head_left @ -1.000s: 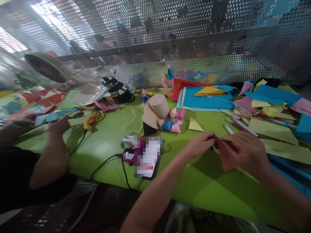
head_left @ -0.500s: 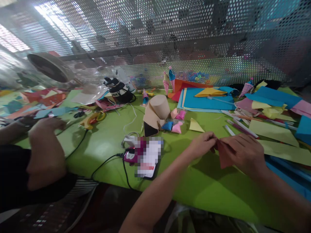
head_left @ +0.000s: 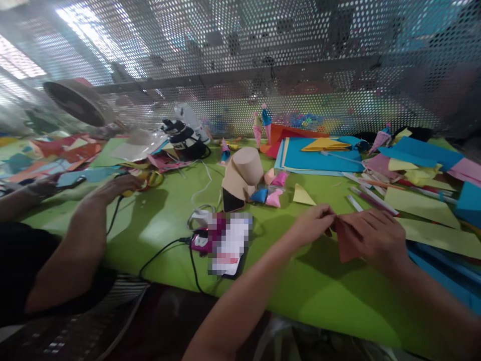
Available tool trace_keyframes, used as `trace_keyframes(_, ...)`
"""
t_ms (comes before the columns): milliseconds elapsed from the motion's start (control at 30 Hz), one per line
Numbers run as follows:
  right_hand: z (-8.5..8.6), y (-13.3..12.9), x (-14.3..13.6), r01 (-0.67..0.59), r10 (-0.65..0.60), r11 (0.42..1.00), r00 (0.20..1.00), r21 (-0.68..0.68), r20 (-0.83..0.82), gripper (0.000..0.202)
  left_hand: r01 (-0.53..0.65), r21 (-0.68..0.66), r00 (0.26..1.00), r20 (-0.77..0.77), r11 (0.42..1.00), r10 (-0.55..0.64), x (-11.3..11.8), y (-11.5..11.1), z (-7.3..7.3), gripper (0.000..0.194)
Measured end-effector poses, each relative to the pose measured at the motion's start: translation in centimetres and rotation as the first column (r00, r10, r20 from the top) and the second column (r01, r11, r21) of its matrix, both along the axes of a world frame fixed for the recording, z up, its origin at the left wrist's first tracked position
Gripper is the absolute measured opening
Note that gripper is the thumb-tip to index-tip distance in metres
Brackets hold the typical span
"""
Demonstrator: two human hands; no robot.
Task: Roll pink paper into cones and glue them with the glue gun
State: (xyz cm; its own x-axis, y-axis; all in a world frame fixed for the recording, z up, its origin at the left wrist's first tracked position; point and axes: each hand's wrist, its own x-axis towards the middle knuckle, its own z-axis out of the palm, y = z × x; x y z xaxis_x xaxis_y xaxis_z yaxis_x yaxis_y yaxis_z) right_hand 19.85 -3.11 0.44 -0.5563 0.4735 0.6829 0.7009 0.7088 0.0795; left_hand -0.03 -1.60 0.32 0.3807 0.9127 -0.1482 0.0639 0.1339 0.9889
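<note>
Between my two hands is a small piece of red paper, held above the green table. My left hand pinches its upper corner with the fingertips. My right hand is closed on the paper's right side, fingers bent over it and hiding part of it. The fingertips of both hands nearly meet at the top corner. A yellow paper triangle lies just beyond my left hand. Pale yellow paper strips and pens lie right of my right hand.
At left, a co-worker's hand is on a yellow glue gun. A phone and a magenta power bank with cables lie left of my forearm. Behind stand a tan paper roll, small coloured packets and stacked blue paper.
The co-worker's hand has reached forward and right onto the glue gun. My hands stay nearly in place on the red paper.
</note>
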Motion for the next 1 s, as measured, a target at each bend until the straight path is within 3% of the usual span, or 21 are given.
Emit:
trace_keyframes(367,0.1,-0.1,-0.1,-0.025,0.025,1.000,1.000,0.004,0.001,0.022,-0.022,-0.112,0.996,0.078,0.993,0.031,-0.3,0.0,0.7,0.011)
trace_keyframes(700,0.2,-0.2,-0.1,-0.053,0.052,0.999,0.998,-0.005,-0.037,0.022,0.019,-0.075,0.993,0.114,0.997,-0.011,-0.6,0.0,1.0,0.015)
trace_keyframes(867,0.6,0.0,-0.1,-0.112,0.057,0.960,0.975,-0.255,-0.215,0.017,0.006,0.028,1.000,0.022,1.000,-0.007,-0.8,0.2,0.6,0.014)
trace_keyframes(1000,0.8,0.2,-0.1,-0.155,-0.030,0.854,0.939,-0.497,-0.344,0.021,-0.007,0.120,0.998,-0.063,0.993,0.015,-1.1,0.3,0.7,0.014)
